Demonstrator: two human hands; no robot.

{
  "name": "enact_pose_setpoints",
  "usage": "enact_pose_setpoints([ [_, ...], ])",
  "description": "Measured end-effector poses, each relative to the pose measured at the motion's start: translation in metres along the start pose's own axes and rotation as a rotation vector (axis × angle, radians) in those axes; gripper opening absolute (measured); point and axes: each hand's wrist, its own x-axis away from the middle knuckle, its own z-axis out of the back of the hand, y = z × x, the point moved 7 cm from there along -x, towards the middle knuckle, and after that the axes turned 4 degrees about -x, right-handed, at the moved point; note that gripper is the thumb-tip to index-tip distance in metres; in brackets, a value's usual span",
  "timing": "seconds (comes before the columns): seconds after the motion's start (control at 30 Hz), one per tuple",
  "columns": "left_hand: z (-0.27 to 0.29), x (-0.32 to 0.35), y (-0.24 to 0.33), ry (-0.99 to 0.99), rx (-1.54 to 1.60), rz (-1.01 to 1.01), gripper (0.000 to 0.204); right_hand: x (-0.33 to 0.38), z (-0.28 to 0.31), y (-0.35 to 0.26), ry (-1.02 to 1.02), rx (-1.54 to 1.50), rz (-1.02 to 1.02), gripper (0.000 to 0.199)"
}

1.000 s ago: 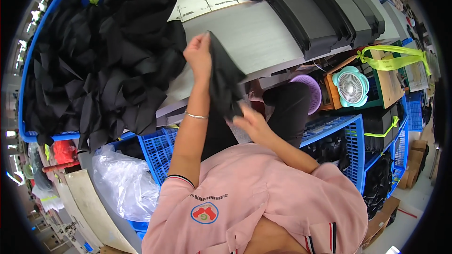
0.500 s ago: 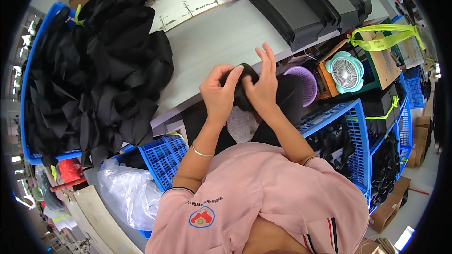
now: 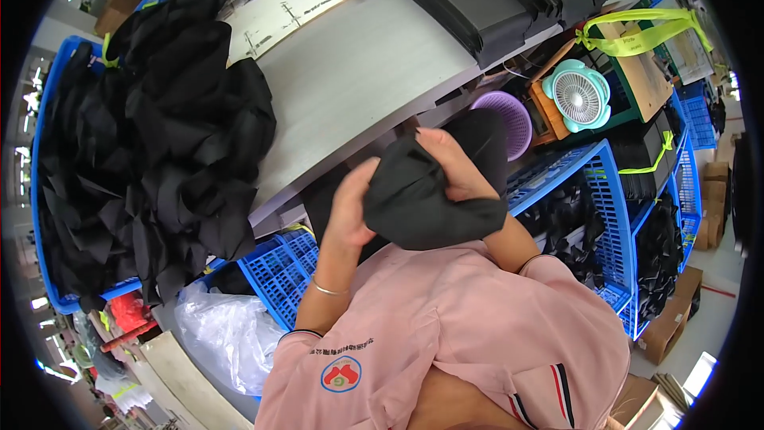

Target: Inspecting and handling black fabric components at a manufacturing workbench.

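A piece of black fabric [image 3: 422, 203], bunched and folded over, is held up above my lap, just off the table's near edge. My left hand [image 3: 348, 203] grips its left side, the fingertips partly hidden by the cloth. Along the upper right side, my right hand [image 3: 463, 169] pinches the cloth near its top, while a loose flap drapes across the right wrist. The lower part of the fabric hangs toward my pink shirt.
The grey table [image 3: 350, 72] carries stacks of flat black pieces [image 3: 458, 8] at the far right. Left, a blue crate [image 3: 57, 296] overflows with black cloth. Right are a purple basket [image 3: 509, 123], a teal fan [image 3: 579, 95] and blue crates [image 3: 613, 231]. Clear plastic [image 3: 227, 330] lies lower left.
The black fabric has turned from a small bunch into a wider, spread shape. Both hands have come down and closer to my body, and the right fingers have closed onto the cloth.
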Motion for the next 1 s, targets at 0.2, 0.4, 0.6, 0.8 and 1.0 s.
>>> enact_pose_setpoints([
  [0.2, -0.036, 0.017, -0.046, -0.168, 0.068, 0.231, 0.05, -0.025, 0.009, 0.081, 0.057, 0.673, -0.075, 0.035],
  [0.4, -0.06, -0.037, -0.032, 0.02, -0.076, 0.052, 0.052, -0.021, 0.01, 0.157, -0.117, 0.986, -0.215, 0.035],
  [0.6, -0.068, -0.078, 0.004, 0.219, -0.19, -0.162, 0.055, -0.003, 0.022, 0.168, -0.272, 1.012, -0.364, 0.026],
  [0.8, -0.02, -0.058, 0.08, 0.404, -0.24, -0.356, 0.057, 0.011, 0.044, 0.087, 0.003, 0.494, 0.102, 0.021],
  [1.0, 0.02, -0.053, 0.049, 0.508, -0.44, -0.376, 0.071, 0.021, 0.012, -0.004, 0.271, 0.732, 0.42, 0.018],
])
